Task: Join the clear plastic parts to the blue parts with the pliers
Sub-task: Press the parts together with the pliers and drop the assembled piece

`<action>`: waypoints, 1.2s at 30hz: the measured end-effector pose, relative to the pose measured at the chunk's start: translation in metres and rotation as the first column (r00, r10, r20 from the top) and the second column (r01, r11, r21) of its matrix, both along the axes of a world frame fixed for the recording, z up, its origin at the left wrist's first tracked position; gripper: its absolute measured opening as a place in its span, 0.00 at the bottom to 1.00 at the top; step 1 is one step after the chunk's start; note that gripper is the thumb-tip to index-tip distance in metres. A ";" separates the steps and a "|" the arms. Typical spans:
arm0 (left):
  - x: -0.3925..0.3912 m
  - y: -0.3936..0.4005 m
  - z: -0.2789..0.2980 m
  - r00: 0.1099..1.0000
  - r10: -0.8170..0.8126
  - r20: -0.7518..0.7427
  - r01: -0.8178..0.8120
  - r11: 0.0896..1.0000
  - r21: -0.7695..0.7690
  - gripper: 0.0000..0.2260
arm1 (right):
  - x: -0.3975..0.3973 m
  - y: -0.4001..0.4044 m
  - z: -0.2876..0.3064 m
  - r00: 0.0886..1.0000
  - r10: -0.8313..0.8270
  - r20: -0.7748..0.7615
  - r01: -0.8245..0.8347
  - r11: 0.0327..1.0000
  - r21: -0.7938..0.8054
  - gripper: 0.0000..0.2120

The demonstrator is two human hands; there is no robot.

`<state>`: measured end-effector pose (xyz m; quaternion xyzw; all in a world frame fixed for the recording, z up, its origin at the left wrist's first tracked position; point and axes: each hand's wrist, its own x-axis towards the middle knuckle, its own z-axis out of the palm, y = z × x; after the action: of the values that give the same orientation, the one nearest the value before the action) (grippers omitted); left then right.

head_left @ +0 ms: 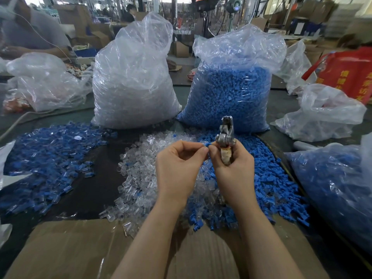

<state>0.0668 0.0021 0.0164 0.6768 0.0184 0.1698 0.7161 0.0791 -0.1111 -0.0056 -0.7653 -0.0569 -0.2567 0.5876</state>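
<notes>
**Blue part pinched between both hands, pliers parked upright**

Left hand (pixel 179 158) curled, fingertips pinching a small blue part (pixel 207 144) at chest-centre, above the loose clear parts (pixel 138 168). Right hand (pixel 231 164) wrapped round the taped handle of the pliers (pixel 225 135), thumb and forefinger also meeting the blue part from the other side. Pliers head pointing up and away, nose well above the part; open or closed at the nose, cannot tell. Part lying just left of the pliers' pivot, touching or nearly so. Long axis roughly across, hand to hand. Whether a clear piece is already on it: too small to tell.

Judgement: seating by fingers in hand; squeeze not yet made. Next likely needs the nose tipped down and left onto the part. Left hand nearer. Loose blue parts (pixel 267 178) heaped right, joined pieces (pixel 50 150) apparently heaped left.
</notes>
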 end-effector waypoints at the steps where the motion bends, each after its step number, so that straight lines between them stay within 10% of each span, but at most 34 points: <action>1: 0.000 0.000 -0.001 1.000 0.009 0.012 -0.009 1.000 0.025 0.04 | 0.000 0.000 0.000 1.000 0.004 -0.009 -0.004 1.000 -0.003 0.04; 36: 0.012 0.013 -0.009 0.985 -0.108 0.137 0.112 0.993 -0.023 0.06 | 0.003 -0.028 0.008 0.929 0.184 -0.320 -0.302 0.877 -0.373 0.07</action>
<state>0.0785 0.0152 0.0069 0.6526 -0.0652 0.1753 0.7342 0.0818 -0.1395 0.0024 -0.8871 -0.1247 -0.0533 0.4412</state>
